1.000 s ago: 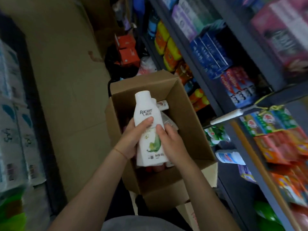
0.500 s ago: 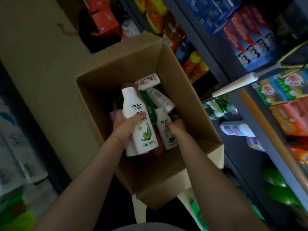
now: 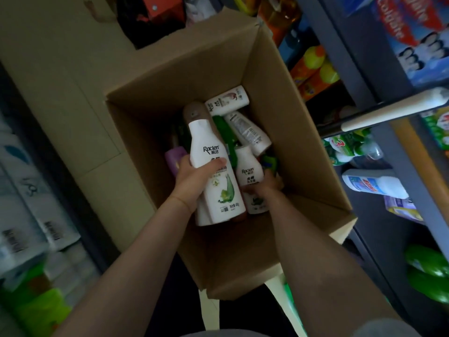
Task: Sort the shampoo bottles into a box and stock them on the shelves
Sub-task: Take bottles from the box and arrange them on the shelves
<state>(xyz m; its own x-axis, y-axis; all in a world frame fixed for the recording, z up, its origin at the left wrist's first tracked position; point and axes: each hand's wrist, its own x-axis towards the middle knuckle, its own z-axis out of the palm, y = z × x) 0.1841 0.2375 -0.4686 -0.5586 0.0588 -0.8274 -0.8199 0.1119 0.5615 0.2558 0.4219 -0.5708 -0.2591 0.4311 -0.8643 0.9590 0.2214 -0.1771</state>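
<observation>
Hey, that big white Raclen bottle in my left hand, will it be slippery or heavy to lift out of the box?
The white Raclen bottle looks like smooth, glossy plastic, so it may be somewhat slippery. The left hand wraps only its narrower waist, a sensible grip. It looks large and is probably full, so likely fairly heavy, and stiff rather than floppy.

L hand (image 3: 194,181) gripping white bottle (image 3: 216,176), thumb across front, forearm bare. R hand (image 3: 268,184) lower, fingers curled round smaller bottle (image 3: 250,176); both arms extended fwd.
</observation>
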